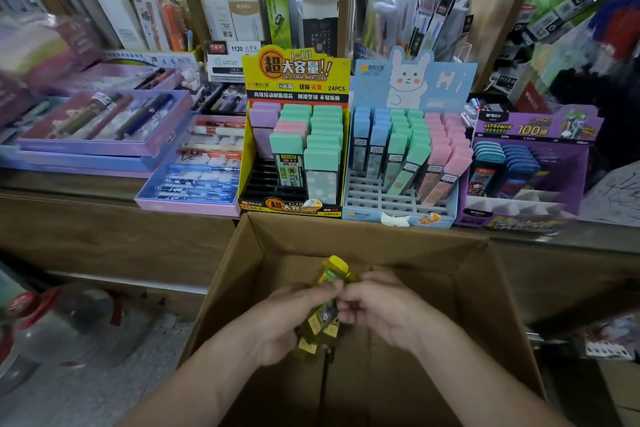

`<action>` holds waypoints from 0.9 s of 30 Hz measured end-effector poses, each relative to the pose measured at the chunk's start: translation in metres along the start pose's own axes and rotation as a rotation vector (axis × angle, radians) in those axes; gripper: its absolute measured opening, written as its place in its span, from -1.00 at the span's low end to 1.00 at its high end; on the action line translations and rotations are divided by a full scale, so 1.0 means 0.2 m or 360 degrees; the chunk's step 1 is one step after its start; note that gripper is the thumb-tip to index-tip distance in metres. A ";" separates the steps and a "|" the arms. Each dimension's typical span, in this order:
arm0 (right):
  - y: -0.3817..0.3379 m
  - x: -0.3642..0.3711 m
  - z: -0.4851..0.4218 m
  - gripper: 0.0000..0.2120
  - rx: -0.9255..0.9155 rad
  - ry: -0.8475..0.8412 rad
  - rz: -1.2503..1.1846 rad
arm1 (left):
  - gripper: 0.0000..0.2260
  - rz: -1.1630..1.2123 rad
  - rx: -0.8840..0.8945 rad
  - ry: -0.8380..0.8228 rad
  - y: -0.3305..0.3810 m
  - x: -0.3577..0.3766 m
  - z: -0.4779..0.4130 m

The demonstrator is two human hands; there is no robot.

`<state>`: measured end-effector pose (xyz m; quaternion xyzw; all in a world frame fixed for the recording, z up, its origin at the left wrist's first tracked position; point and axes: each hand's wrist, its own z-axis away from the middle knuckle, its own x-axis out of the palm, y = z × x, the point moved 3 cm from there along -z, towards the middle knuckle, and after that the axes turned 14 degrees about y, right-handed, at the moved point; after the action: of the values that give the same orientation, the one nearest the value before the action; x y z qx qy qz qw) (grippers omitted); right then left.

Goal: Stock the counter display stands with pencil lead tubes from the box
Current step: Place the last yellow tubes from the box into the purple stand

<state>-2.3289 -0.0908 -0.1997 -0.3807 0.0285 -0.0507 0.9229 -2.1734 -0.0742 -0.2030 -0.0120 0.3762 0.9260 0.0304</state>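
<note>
Pencil lead tubes (327,308), a yellow bundle of them, are sitting between both hands above the open cardboard box (429,253). The left hand (287,319) is cupping the bundle from below, its fingers (320,291) clenched around it; the right hand (381,305) is pinching its upper end. Beyond the box, along the table's near edge, three display stands are standing side by side: a yellow stand (294,80) with green, pink and purple cases, a blue rabbit stand (412,80) touching it, and a purple stand (530,163).
</note>
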 end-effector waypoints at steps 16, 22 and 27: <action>-0.04 -0.06 -0.02 -0.87 -0.0528 0.0145 0.0770 | -0.72 0.0265 0.0327 0.0172 0.02 -0.21 0.09; 0.13 -0.02 -0.06 -0.66 -0.0488 0.0371 0.1421 | -0.62 0.0379 0.0221 0.0301 0.02 -0.23 0.08; 0.09 -0.02 -0.06 -0.69 -0.0537 0.0490 0.1566 | -0.66 0.0371 0.0206 0.0274 0.01 -0.22 0.08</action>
<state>-2.3333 -0.0862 -0.2216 -0.4535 0.3461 0.3373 0.7488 -2.1305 -0.0671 -0.1884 -0.0456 0.4351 0.8926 -0.1088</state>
